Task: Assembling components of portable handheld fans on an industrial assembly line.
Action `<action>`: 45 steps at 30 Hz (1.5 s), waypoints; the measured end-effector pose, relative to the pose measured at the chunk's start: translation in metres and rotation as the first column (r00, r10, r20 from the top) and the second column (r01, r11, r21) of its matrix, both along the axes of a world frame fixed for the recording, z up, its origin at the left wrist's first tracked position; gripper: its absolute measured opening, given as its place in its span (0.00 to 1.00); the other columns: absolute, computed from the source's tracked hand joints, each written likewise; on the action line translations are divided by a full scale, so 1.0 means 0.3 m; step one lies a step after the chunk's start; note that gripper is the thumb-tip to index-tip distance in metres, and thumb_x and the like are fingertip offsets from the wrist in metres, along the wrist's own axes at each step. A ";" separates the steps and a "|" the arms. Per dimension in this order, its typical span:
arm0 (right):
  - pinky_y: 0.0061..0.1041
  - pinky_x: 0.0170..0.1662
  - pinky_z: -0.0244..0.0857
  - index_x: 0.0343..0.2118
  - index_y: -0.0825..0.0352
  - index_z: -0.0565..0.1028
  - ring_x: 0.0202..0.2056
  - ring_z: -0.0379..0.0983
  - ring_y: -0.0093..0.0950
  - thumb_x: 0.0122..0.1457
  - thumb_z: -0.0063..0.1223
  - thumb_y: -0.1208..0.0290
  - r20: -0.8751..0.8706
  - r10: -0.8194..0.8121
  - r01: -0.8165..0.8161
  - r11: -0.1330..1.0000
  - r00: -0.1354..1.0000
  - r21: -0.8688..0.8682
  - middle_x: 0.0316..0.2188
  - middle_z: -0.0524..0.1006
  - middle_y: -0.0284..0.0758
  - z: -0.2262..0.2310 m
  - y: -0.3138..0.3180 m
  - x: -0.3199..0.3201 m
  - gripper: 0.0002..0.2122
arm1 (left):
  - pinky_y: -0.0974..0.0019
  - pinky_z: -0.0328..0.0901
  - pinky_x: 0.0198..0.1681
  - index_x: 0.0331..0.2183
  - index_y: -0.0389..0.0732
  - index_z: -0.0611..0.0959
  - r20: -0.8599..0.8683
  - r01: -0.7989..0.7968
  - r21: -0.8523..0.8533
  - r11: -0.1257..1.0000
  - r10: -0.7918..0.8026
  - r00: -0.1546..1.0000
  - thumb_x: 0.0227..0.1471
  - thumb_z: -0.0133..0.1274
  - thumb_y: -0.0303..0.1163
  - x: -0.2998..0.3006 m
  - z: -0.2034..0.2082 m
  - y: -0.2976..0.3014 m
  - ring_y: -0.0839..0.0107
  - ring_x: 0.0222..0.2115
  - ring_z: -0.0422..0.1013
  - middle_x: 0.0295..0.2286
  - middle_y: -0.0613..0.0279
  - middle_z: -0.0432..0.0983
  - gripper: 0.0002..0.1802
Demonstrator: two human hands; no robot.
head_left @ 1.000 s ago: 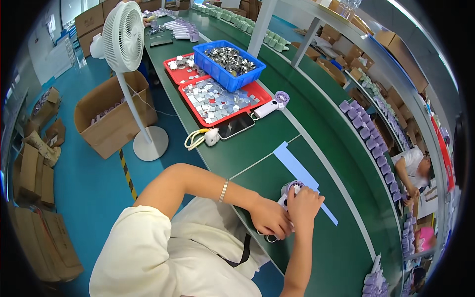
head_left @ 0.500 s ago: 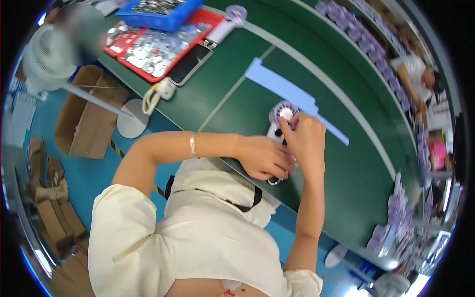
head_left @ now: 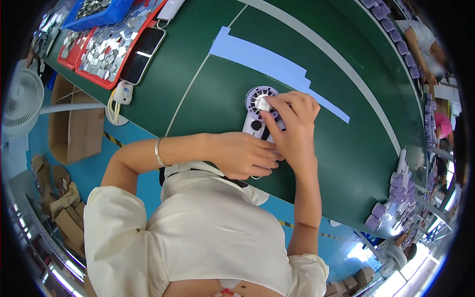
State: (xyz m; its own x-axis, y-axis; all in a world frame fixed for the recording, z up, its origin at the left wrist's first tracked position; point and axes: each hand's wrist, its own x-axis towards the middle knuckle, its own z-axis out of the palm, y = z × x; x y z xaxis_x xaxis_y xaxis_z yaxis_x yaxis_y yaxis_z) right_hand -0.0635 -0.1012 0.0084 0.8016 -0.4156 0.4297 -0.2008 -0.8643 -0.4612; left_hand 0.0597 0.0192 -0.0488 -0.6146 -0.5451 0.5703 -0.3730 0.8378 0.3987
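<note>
Left hand (head_left: 242, 156) grasps handheld fan (head_left: 258, 111) on desk (head_left: 198, 74); right hand (head_left: 292, 126) pinches small white square (head_left: 263, 104). Best pressed centred, fan steady.

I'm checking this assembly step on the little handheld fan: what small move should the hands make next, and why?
Probably press the small white square piece down flat onto the hub of the purple fan head. The right hand pinches it right over the grille centre, and it looks slightly tilted, not seated. The left hand already steadies the fan's white handle on the green table.
</note>
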 end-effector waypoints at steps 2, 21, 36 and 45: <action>0.40 0.53 0.54 0.37 0.63 0.80 0.44 0.69 0.34 0.46 0.66 0.76 0.012 0.006 -0.006 1.000 1.000 -0.027 0.38 0.74 0.31 0.007 -0.006 0.000 0.13 | 0.54 0.65 0.58 0.38 0.34 0.83 -0.004 0.005 0.006 1.000 -0.005 1.000 0.44 0.55 0.32 0.005 -0.007 -0.010 0.54 0.49 0.72 0.46 0.51 0.78 0.17; 0.40 0.56 0.51 0.43 0.64 0.81 0.48 0.66 0.34 0.54 0.63 0.68 -0.078 -0.581 0.571 0.812 0.810 -0.120 0.41 0.73 0.32 -0.176 -0.206 -0.018 0.13 | 0.57 0.62 0.62 0.35 0.35 0.84 0.049 -0.109 0.017 0.994 0.108 0.993 0.50 0.52 0.30 0.032 0.023 0.002 0.62 0.52 0.72 0.43 0.57 0.79 0.12; 0.41 0.55 0.52 0.30 0.61 0.78 0.49 0.67 0.36 0.52 0.63 0.72 -0.125 -0.540 0.549 0.833 0.832 0.059 0.34 0.75 0.30 -0.172 -0.258 0.016 0.04 | 0.61 0.63 0.62 0.35 0.40 0.84 0.141 -0.135 -0.049 0.990 0.141 0.980 0.53 0.52 0.30 0.032 0.032 -0.012 0.67 0.51 0.73 0.43 0.64 0.80 0.09; 0.39 0.53 0.60 0.37 0.66 0.80 0.49 0.68 0.38 0.52 0.64 0.75 -0.014 -0.542 0.542 0.839 0.840 0.041 0.38 0.75 0.33 -0.191 -0.235 0.000 0.09 | 0.60 0.63 0.61 0.35 0.39 0.84 0.125 -0.153 -0.009 0.988 0.152 0.980 0.51 0.52 0.30 0.018 0.026 -0.004 0.66 0.51 0.73 0.42 0.63 0.80 0.10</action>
